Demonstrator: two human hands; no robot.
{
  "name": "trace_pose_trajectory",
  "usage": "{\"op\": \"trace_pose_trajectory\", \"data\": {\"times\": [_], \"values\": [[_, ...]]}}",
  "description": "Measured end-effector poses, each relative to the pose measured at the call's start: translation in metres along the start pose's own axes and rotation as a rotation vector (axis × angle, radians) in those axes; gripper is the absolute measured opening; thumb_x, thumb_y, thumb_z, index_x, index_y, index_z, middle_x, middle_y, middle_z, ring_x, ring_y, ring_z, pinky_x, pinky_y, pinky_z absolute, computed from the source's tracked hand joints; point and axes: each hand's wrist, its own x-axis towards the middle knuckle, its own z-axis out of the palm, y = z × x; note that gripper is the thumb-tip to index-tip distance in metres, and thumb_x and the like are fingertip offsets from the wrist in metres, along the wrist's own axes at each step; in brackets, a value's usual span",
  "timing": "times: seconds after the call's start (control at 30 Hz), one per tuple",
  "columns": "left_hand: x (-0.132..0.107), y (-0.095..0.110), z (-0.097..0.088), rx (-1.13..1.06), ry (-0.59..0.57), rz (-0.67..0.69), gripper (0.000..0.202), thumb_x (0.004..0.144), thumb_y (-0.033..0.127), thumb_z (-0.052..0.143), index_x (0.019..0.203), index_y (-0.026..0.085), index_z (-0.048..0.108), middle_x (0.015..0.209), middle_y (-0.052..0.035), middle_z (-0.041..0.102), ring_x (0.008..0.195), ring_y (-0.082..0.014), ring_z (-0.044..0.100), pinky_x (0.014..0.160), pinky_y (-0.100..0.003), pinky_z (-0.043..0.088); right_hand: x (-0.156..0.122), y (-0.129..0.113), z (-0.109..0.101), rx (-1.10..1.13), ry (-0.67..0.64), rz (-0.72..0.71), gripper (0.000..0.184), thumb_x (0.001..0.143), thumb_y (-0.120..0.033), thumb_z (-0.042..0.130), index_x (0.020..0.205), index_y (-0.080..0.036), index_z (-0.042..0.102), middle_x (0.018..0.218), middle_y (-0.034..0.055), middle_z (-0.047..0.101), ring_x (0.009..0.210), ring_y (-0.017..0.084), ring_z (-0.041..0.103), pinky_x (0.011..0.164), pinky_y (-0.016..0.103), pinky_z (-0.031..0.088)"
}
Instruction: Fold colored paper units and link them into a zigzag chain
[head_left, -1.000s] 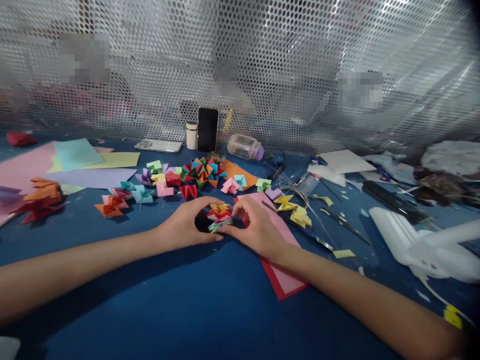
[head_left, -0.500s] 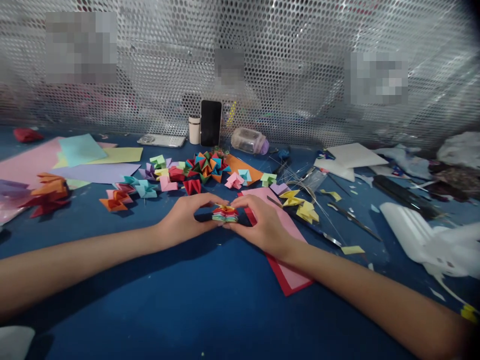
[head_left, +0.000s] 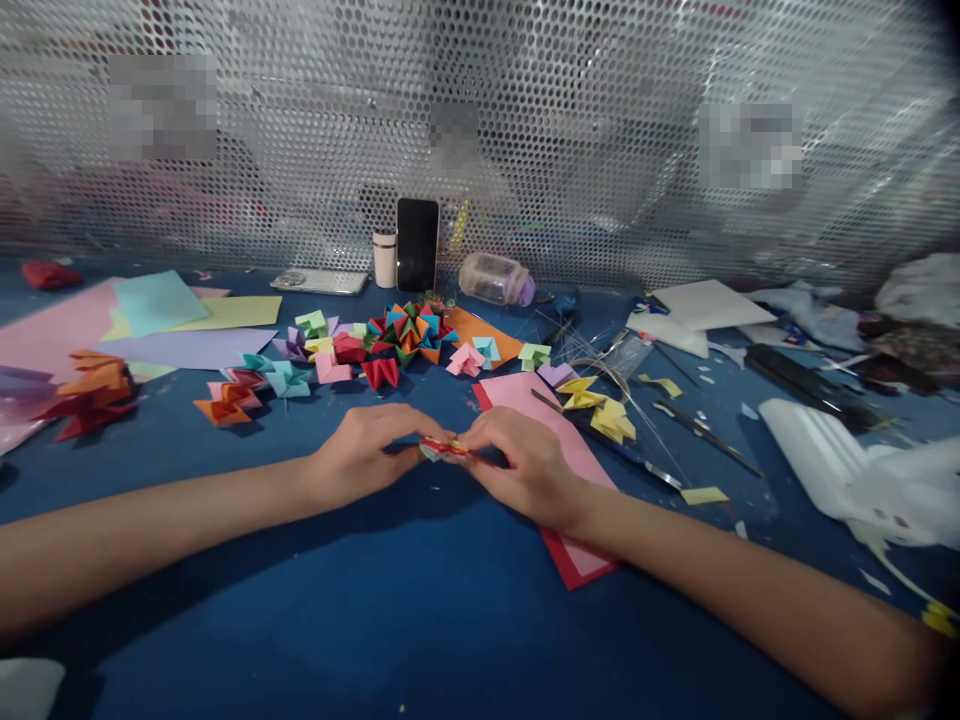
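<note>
Between my fingertips is a small stack of folded paper [head_left: 444, 449] in red, yellow and pale green layers, pressed fairly flat. My left hand [head_left: 369, 452] pinches its left end, thumb below and fingers above. At the other end my right hand [head_left: 521, 462] closes on it the same way. Under my right hand and wrist lie a pink paper sheet [head_left: 574, 470] and a red sheet [head_left: 571, 572]. Just beyond my hands sit a red folded paper piece [head_left: 381, 373] and a pink folded piece [head_left: 466, 359].
A multicoloured origami ball [head_left: 409, 333], a standing phone [head_left: 417, 245] and a clear jar [head_left: 495, 278] stand at the back. Coloured sheets [head_left: 187, 347] lie left. On the right are yellow folded pieces [head_left: 613, 420], a craft knife [head_left: 637, 460], tweezers [head_left: 709, 438] and a white glue gun [head_left: 817, 460].
Both hands have come slightly lower and nearer to me with the paper stack. The stack now looks flatter and tilted, with less of its layered side showing.
</note>
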Motion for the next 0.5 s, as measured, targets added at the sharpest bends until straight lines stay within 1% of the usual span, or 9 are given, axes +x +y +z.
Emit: {"op": "trace_pose_trajectory", "data": {"times": [0.07, 0.13, 0.2, 0.23, 0.3, 0.37, 0.43, 0.5], "values": [[0.003, 0.0, 0.001, -0.1, 0.05, -0.09, 0.018, 0.082, 0.013, 0.059, 0.099, 0.02, 0.06, 0.096, -0.0028, 0.071, 0.088, -0.0138, 0.069, 0.08, -0.025, 0.056, 0.002, 0.0, 0.0, 0.0, 0.054, 0.039, 0.009, 0.085, -0.022, 0.063, 0.089, -0.021, 0.055, 0.082, 0.0031, 0.066, 0.078, 0.016, 0.063, 0.07, 0.031, 0.052], [0.006, -0.002, 0.003, -0.249, 0.089, -0.187, 0.033, 0.079, 0.016, 0.064, 0.11, 0.02, 0.054, 0.113, -0.0062, 0.065, 0.099, -0.0155, 0.065, 0.086, -0.027, 0.055, 0.005, -0.001, 0.0, -0.005, 0.137, 0.106, 0.02, 0.081, -0.026, 0.069, 0.09, -0.022, 0.053, 0.084, 0.0029, 0.064, 0.081, 0.016, 0.063, 0.073, 0.032, 0.052], [0.009, -0.006, 0.005, -0.387, 0.063, -0.293, 0.047, 0.076, 0.02, 0.069, 0.118, 0.021, 0.048, 0.121, -0.009, 0.06, 0.102, -0.0174, 0.063, 0.086, -0.03, 0.055, 0.008, -0.003, 0.0, -0.013, 0.185, 0.189, 0.029, 0.076, -0.031, 0.074, 0.091, -0.022, 0.05, 0.087, 0.003, 0.062, 0.086, 0.018, 0.062, 0.076, 0.033, 0.052], [0.011, -0.008, 0.006, -0.447, 0.04, -0.338, 0.05, 0.075, 0.021, 0.07, 0.119, 0.021, 0.047, 0.121, -0.0092, 0.059, 0.102, -0.018, 0.063, 0.086, -0.031, 0.054, 0.009, -0.004, -0.001, -0.022, 0.182, 0.223, 0.033, 0.074, -0.034, 0.075, 0.091, -0.022, 0.049, 0.089, 0.0035, 0.061, 0.088, 0.019, 0.061, 0.077, 0.035, 0.052], [0.013, -0.012, 0.006, -0.571, 0.027, -0.393, 0.048, 0.073, 0.022, 0.073, 0.114, 0.021, 0.049, 0.115, -0.0071, 0.062, 0.101, -0.019, 0.063, 0.087, -0.032, 0.053, 0.011, -0.007, -0.002, -0.042, 0.139, 0.263, 0.041, 0.069, -0.041, 0.078, 0.09, -0.022, 0.048, 0.098, 0.0063, 0.059, 0.095, 0.022, 0.06, 0.083, 0.038, 0.051], [0.015, -0.014, 0.006, -0.667, 0.082, -0.447, 0.044, 0.07, 0.021, 0.075, 0.107, 0.022, 0.052, 0.109, -0.0041, 0.063, 0.102, -0.0194, 0.061, 0.088, -0.033, 0.05, 0.012, -0.008, -0.004, -0.036, 0.088, 0.261, 0.047, 0.065, -0.046, 0.079, 0.09, -0.022, 0.048, 0.11, 0.01, 0.055, 0.108, 0.026, 0.055, 0.091, 0.043, 0.048], [0.016, -0.015, 0.004, -0.73, 0.132, -0.529, 0.042, 0.068, 0.02, 0.074, 0.106, 0.022, 0.055, 0.107, -0.0023, 0.063, 0.098, -0.0186, 0.061, 0.084, -0.031, 0.05, 0.012, -0.009, -0.006, 0.023, 0.082, 0.262, 0.042, 0.069, -0.044, 0.076, 0.092, -0.022, 0.048, 0.122, 0.0116, 0.05, 0.119, 0.027, 0.05, 0.1, 0.046, 0.043], [0.017, -0.015, 0.002, -0.767, 0.128, -0.603, 0.044, 0.066, 0.017, 0.071, 0.108, 0.023, 0.059, 0.108, -0.0019, 0.063, 0.094, -0.0181, 0.06, 0.079, -0.03, 0.049, 0.012, -0.009, -0.006, 0.147, 0.114, 0.311, 0.032, 0.078, -0.037, 0.07, 0.095, -0.023, 0.046, 0.13, 0.0106, 0.045, 0.124, 0.025, 0.048, 0.104, 0.046, 0.041]]}}
